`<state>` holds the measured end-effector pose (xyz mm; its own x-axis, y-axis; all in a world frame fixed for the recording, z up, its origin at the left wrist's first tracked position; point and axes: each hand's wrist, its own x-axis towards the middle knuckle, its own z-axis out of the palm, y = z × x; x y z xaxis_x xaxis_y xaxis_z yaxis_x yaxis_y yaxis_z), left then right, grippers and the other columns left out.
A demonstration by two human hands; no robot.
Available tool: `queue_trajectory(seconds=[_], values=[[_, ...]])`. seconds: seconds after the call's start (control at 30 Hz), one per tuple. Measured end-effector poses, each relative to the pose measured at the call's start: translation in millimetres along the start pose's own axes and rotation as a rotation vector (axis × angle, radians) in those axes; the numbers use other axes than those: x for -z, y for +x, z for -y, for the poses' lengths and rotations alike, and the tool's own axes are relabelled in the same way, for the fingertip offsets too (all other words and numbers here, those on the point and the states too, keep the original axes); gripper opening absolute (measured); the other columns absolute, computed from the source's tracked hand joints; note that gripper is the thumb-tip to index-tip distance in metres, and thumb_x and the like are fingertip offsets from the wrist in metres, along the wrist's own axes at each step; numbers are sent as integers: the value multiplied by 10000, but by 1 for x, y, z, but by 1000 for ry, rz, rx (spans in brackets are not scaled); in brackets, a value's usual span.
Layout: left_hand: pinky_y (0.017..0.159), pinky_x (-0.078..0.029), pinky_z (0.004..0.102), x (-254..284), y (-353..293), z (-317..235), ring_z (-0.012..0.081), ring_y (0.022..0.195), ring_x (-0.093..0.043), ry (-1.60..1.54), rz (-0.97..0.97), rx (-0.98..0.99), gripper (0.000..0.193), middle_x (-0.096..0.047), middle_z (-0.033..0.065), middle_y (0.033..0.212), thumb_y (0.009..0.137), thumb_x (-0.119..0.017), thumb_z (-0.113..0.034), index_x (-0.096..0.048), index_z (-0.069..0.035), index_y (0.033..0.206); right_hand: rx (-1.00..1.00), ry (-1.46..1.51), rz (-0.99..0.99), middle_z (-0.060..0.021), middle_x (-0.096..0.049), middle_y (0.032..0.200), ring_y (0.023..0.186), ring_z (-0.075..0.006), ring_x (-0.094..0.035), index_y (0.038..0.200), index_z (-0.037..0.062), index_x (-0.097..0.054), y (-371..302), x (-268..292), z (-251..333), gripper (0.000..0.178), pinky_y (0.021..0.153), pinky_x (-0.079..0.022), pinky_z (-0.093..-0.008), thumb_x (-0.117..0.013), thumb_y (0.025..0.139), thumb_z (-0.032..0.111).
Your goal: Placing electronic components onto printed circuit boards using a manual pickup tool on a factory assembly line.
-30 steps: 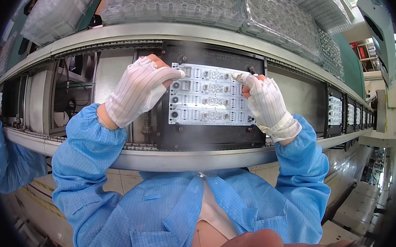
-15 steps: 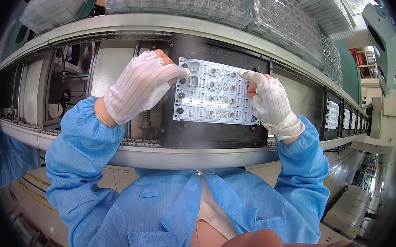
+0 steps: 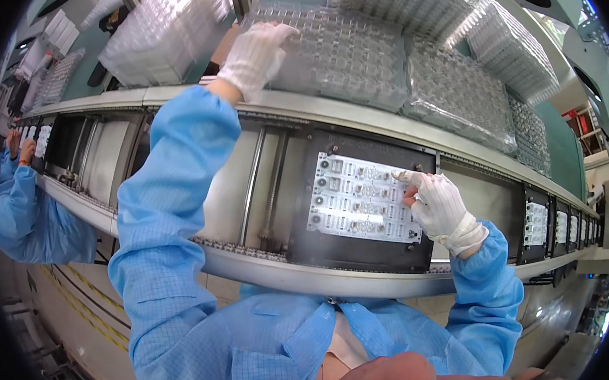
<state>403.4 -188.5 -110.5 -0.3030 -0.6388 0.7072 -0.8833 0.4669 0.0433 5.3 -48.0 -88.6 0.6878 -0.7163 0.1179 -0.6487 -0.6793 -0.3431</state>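
My left hand (image 3: 256,58), in a white striped glove with bare fingertips, reaches over the near left corner of a clear plastic tray (image 3: 337,50) with many small pockets. Its fingers bend down toward the pockets; whether they hold a part is hidden. My right hand (image 3: 438,207), gloved the same way, rests at the right end of a white circuit board panel (image 3: 342,219). The index finger stretches over the board, with the thumb apart below it and nothing visible between them. Rows of small components cover the panel, which lies on a black carrier plate (image 3: 303,222).
The carrier sits on a conveyor with a metal front rail (image 3: 339,276). More carriers with white boards (image 3: 535,223) line up to the right. Clear trays (image 3: 461,101) and a tray stack (image 3: 160,45) stand behind. Another person in blue (image 3: 31,216) works at the left.
My left hand has left the board's upper left corner and moved up and away to the clear tray. The right hand stays at the board's right end. The whole view has shifted.
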Motion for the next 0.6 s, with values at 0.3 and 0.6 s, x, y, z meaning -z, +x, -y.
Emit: queue_trajectory(seconds=[0.3,0.6], values=[[830,-531,436,-4,37,55,359,907,-665,-50,364,151,302,-701,158,906,808,-550,-68,-651,-70,1094,-53,-173,-387,-138,-690,865,860,-330,-664,1245,116,-638,82,61,-90,434,809,-518,-442,-578,825,30],[798,-541,339,44,25,17,212,820,-658,-314,234,229,435,-683,86,869,813,-559,-75,-636,-73,1241,-316,-595,-277,-161,-711,1145,1104,-340,-662,1434,195,-523,207,61,-144,557,989,-490,-441,-494,903,30]])
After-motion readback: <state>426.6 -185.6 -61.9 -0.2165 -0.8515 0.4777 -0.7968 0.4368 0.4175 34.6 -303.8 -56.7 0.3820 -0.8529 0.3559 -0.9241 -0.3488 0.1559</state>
